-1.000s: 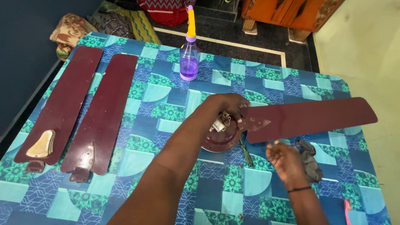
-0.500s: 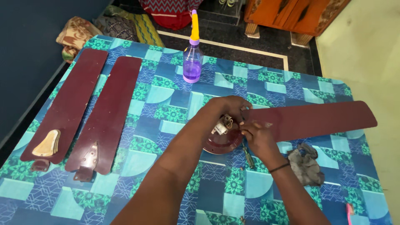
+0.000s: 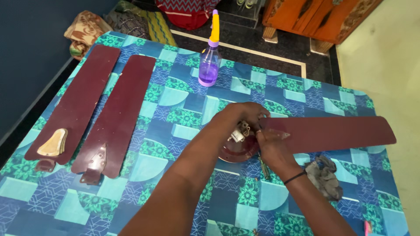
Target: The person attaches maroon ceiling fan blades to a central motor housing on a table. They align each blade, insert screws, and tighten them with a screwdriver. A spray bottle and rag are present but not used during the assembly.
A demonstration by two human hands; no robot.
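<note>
A second ago the right hand (image 3: 273,148) lay open on the worktop (image 3: 183,109) near the grey rag (image 3: 324,175); it has since come up to the fan hub (image 3: 238,146) and now pinches at the root of the attached blade (image 3: 328,133), fingers narrow, though what they grip is too small to tell. The left hand (image 3: 243,116) has stayed curled over the hub's top, steadying it. Both hands are now on the joint where blade meets hub, so the work looks to have moved to that fastening. The hub is a round maroon disc with pale fittings at its centre, lying mid-worktop. Its blade runs off to the right, flat and dusty maroon. A screwdriver (image 3: 264,167) lies just under the right wrist. Two loose blades (image 3: 94,109) lie side by side at the left, well apart, and a purple spray bottle (image 3: 210,61) stands beyond the hub.
</note>
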